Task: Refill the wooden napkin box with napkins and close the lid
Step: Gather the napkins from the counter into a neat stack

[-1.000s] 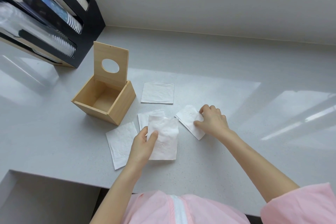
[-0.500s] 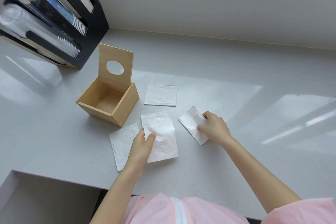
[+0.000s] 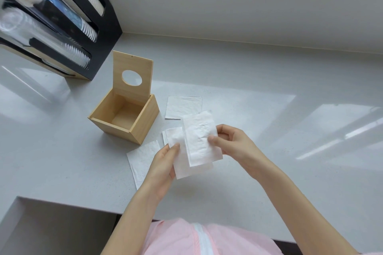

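Observation:
The wooden napkin box [image 3: 143, 125] stands on the grey counter, empty inside, its lid [image 3: 132, 66] with a round hole tilted up at the back. My left hand [image 3: 163, 163] holds one white napkin [image 3: 180, 163] lifted off the counter. My right hand [image 3: 236, 145] holds a second napkin [image 3: 200, 136] and lays it over the first. Both hands are to the right of and nearer than the box. Loose napkins lie on the counter: one behind the hands [image 3: 183, 106], one at the left [image 3: 142, 157], and another [image 3: 164, 135] partly hidden under the held ones.
A black cup dispenser rack [image 3: 99, 27] with stacked cups stands at the back left against the wall. The counter's front edge [image 3: 83, 206] steps down at the lower left. The wall runs along the back.
My right hand picked up the napkin that lay at the right and brought it left onto the napkin in my left hand. Both hands lifted off the counter.

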